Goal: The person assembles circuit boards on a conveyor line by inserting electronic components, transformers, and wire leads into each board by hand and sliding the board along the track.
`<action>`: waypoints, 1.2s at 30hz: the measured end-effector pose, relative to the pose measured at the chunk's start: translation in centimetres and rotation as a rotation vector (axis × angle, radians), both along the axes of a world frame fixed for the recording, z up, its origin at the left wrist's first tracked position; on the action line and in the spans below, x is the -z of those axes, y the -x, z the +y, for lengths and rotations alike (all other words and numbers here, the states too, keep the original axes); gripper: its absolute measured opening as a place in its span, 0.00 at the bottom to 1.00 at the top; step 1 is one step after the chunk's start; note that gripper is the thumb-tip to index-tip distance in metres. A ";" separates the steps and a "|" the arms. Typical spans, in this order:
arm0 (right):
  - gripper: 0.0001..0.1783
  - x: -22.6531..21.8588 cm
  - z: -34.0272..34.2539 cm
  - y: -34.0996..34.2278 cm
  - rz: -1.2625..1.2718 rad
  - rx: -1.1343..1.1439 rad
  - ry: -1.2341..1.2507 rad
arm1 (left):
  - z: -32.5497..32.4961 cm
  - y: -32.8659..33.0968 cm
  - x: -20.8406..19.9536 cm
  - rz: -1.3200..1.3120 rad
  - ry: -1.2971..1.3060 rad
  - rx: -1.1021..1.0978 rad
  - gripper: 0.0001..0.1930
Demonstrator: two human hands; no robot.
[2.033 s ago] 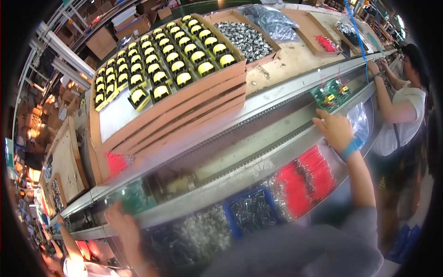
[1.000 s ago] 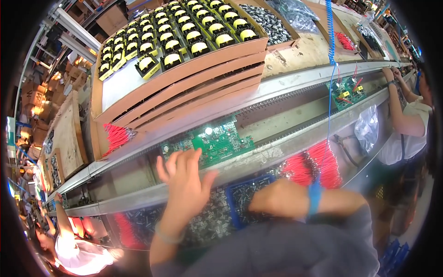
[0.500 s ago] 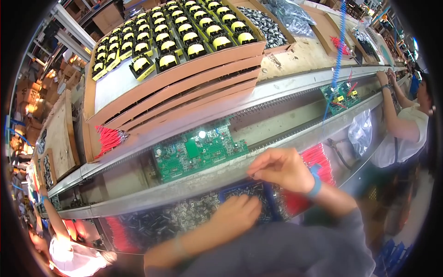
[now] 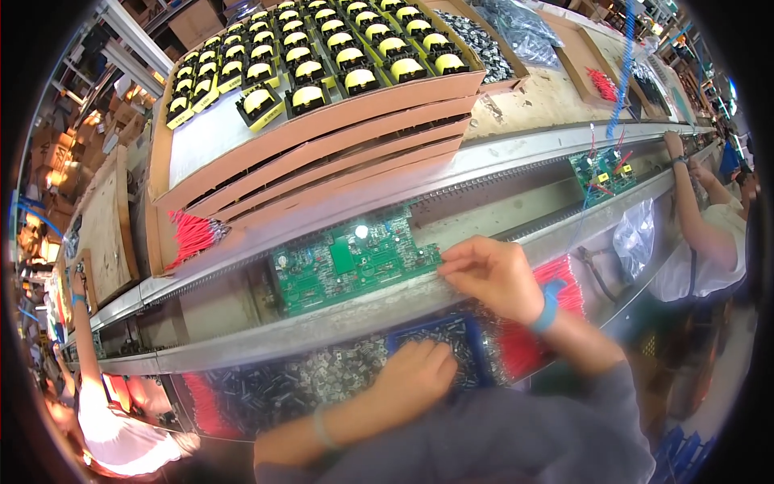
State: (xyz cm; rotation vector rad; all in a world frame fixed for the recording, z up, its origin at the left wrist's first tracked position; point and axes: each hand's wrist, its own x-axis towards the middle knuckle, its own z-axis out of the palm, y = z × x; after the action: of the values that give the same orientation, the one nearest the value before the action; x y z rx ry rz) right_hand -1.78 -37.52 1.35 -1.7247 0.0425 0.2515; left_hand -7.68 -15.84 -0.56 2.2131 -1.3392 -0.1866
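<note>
My right hand (image 4: 501, 278), with a blue band at its wrist, is at the right end of a green circuit board (image 4: 306, 284). Its thumb and fingertips are pinched together by the board's corner; whatever is between them is too small to name. The board sits between the two metal rails of the line and carries many small parts. My left hand (image 4: 415, 373) rests with curled fingers over a blue tray (image 4: 486, 363) of small dark cylindrical parts. The fingertips of that hand are hidden, so its contents do not show.
Loose metal and black parts (image 4: 330, 373) lie left of the tray, red wires (image 4: 520, 351) right of it. Beyond the rail (image 4: 387, 305) stand stacked cardboard trays (image 4: 322, 137) of yellow-black transformers (image 4: 360, 79). Another board (image 4: 592, 173) lies farther right. Co-workers' arms (image 4: 681, 189) reach in at both sides.
My right hand has moved up from over the near rail to the board's right corner. My left hand stays over the tray. The co-worker at left has raised an arm.
</note>
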 end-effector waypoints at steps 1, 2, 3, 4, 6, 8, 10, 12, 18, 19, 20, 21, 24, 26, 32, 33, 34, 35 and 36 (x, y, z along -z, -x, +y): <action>0.14 -0.2 0.1 -0.3 0.029 -0.026 0.052 | 0.1 0.0 0.0 -0.005 0.015 -0.014 0.12; 0.14 -0.2 0.1 -0.5 0.031 -0.025 0.054 | 0.1 0.0 -0.1 -0.003 0.016 -0.013 0.12; 0.14 -0.3 0.2 -0.7 -0.020 -0.033 0.121 | 0.1 -0.1 -0.2 0.015 0.032 -0.009 0.12; 0.14 -0.3 0.3 -0.9 -0.070 -0.041 0.187 | 0.1 -0.1 -0.4 0.032 0.047 -0.005 0.12; 0.14 0.0 0.5 -1.2 -0.161 -0.059 0.237 | 0.2 -0.1 -0.6 0.034 0.059 -0.018 0.13; 0.14 0.5 0.7 -1.5 -0.250 -0.076 0.287 | 0.3 -0.1 -0.8 0.038 0.072 -0.031 0.13; 0.13 0.9 0.8 -1.6 -0.345 -0.072 0.303 | 0.4 -0.4 -1.1 0.034 0.078 -0.039 0.14; 0.13 1.2 0.9 -1.7 -0.383 -0.073 0.330 | 0.5 -0.7 -1.3 0.033 0.099 -0.057 0.15; 0.16 1.4 0.9 -1.7 -0.428 -0.091 0.375 | 0.9 -1.0 -1.8 0.061 0.175 -0.095 0.16; 0.17 1.4 0.9 -1.7 -0.422 -0.097 0.378 | 1.1 -1.2 -2.1 0.057 0.186 -0.096 0.17; 0.17 1.5 0.8 -1.7 -0.419 -0.095 0.379 | 1.2 -1.3 -2.1 0.059 0.187 -0.093 0.17; 0.19 1.5 0.8 -1.8 -0.451 -0.096 0.381 | 1.3 -1.4 -2.1 0.071 0.212 -0.099 0.17; 0.21 1.5 0.9 -2.0 -0.484 -0.100 0.376 | 2.1 -1.6 -2.5 0.110 0.259 -0.136 0.17; 0.22 1.4 1.0 -2.1 -0.483 -0.102 0.369 | 2.7 -1.7 -2.7 0.136 0.281 -0.167 0.18; 0.24 0.9 1.1 -2.2 -0.459 -0.129 0.391 | 4.6 -2.0 -2.9 0.156 0.269 -0.268 0.20; 0.24 0.9 1.2 -2.2 -0.463 -0.124 0.392 | 4.8 -1.9 -2.9 0.156 0.268 -0.269 0.20; 0.24 0.9 1.2 -2.2 -0.468 -0.119 0.394 | 5.0 -1.9 -2.9 0.164 0.271 -0.295 0.20; 0.24 0.9 1.2 -2.3 -0.467 -0.119 0.393 | 5.1 -1.9 -2.8 0.171 0.272 -0.320 0.20; 0.24 1.0 1.2 -2.3 -0.474 -0.122 0.395 | 5.3 -1.9 -2.9 0.173 0.272 -0.321 0.20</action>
State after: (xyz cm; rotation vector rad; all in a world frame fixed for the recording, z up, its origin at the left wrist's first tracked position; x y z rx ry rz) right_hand 0.53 -36.32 0.37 -2.1439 -0.3839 -0.0894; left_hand -5.75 -10.58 2.35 2.0900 -0.8489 -0.0694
